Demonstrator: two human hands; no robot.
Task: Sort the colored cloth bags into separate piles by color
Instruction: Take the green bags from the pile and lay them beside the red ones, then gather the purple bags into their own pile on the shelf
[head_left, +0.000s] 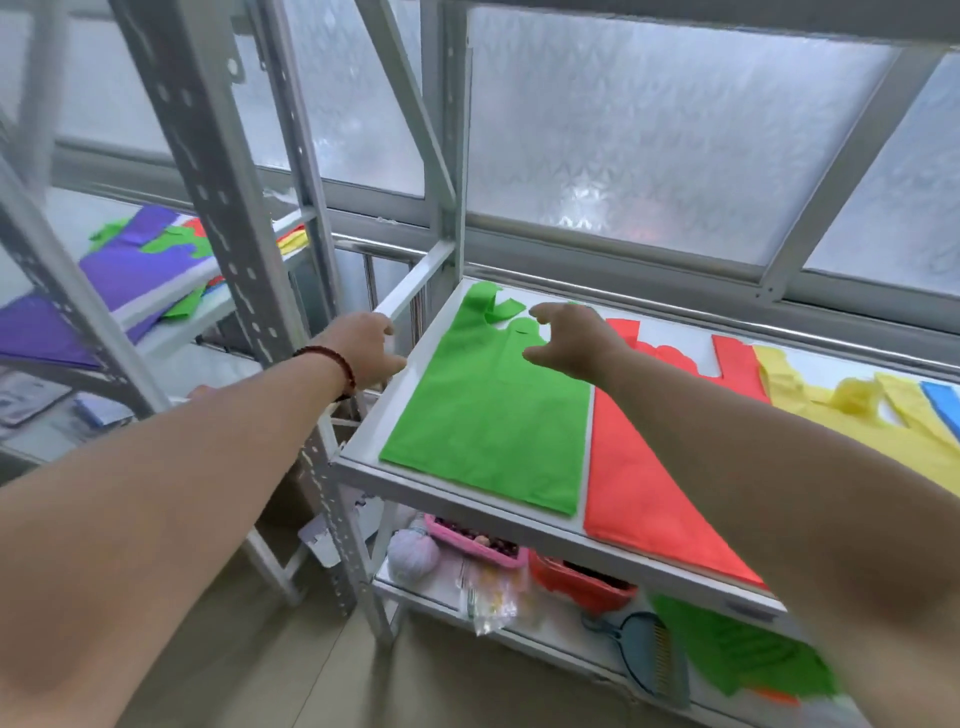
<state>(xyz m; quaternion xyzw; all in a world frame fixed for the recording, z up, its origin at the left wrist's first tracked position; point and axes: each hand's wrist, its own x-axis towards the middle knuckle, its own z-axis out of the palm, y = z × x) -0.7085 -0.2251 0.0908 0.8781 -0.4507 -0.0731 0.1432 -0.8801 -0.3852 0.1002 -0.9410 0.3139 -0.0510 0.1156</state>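
Head view gives us a white metal shelf (363, 470) standing under frosted windows (649, 140), with a second rack (218, 218) to its left. On the shelf we see the bags laid flat side by side: a green bag (493, 415) at the left end, a red bag (644, 467) touching its right edge, then a yellow bag (852, 410) and a sliver of a blue bag (943, 402) at the frame's edge. On the left rack we see a mixed heap of purple bags (124, 265) with green, red and yellow ones. Our right hand (571, 340) hovers over the green bag's handles, fingers spread and curved, holding nothing. Our left hand (366, 348), a beaded bracelet (337, 364) at the wrist, sits at the shelf's left rim with fingers bent; we cannot tell whether it grips the rim.
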